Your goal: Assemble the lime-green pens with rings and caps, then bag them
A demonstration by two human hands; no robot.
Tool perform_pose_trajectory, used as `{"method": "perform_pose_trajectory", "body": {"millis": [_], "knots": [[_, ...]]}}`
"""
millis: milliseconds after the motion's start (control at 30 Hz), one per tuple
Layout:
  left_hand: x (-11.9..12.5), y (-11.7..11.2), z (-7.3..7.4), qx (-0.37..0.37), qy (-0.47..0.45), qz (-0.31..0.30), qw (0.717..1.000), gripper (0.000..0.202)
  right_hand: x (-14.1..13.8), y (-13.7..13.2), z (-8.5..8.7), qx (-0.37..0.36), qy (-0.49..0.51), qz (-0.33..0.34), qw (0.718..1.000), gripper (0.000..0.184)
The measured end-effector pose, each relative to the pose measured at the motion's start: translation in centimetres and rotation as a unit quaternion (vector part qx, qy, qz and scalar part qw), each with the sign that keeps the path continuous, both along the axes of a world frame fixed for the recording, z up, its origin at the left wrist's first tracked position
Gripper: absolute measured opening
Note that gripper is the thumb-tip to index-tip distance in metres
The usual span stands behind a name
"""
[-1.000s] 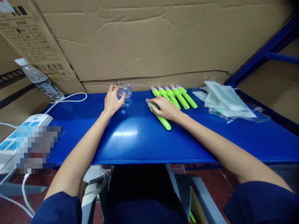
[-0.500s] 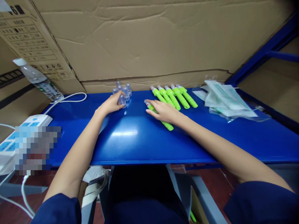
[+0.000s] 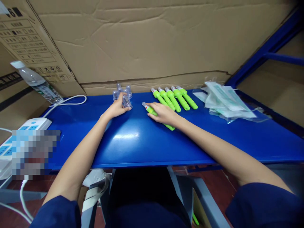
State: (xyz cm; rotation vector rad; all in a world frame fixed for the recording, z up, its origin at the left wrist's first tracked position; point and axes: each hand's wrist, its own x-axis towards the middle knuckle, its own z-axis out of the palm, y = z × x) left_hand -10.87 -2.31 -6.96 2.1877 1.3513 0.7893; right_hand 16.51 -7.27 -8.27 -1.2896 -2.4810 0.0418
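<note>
My left hand is closed around a small clear plastic cap, which is tilted with its open end toward the right. Just behind it stand several more clear caps in a cluster on the blue table. My right hand grips a bright green pen-like device with a clear tip pointing left; its green tail shows below the palm. Behind the right hand, several matching green devices lie side by side in a slanted row, clear tips toward the back.
At the right lie plastic packets with white and green sheets. A water bottle leans at the back left beside a white cable. The power strip and a blurred-out object are at the left. Cardboard walls the blue table.
My left hand has taken hold of the cap and tipped it over to the right. My right hand has turned the green device slightly, its tip now farther left.
</note>
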Motion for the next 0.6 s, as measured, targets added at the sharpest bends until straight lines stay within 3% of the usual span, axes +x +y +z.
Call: {"method": "perform_pose_trajectory", "body": {"millis": [133, 267, 400, 600], "knots": [[1.0, -0.1, 0.2, -0.100, -0.176, 0.040, 0.978, 0.072, -0.3, -0.2, -0.2, 0.007, 0.031, 0.033, 0.999, 0.046], [1.9, -0.7, 1.0, -0.158, -0.276, 0.066, 0.946, 0.063, -0.9, -1.1, 0.3, 0.034, 0.071, 0.070, 0.994, 0.044], [2.6, -1.3, 1.2, -0.215, -0.324, 0.032, 0.921, 0.058, -1.3, -1.5, 0.5, 0.061, 0.105, 0.094, 0.988, 0.043], [3.7, -2.1, 0.6, -0.216, -0.311, -0.004, 0.926, 0.064, -1.2, -0.9, -0.1, 0.074, 0.171, 0.088, 0.979, 0.050]]}}
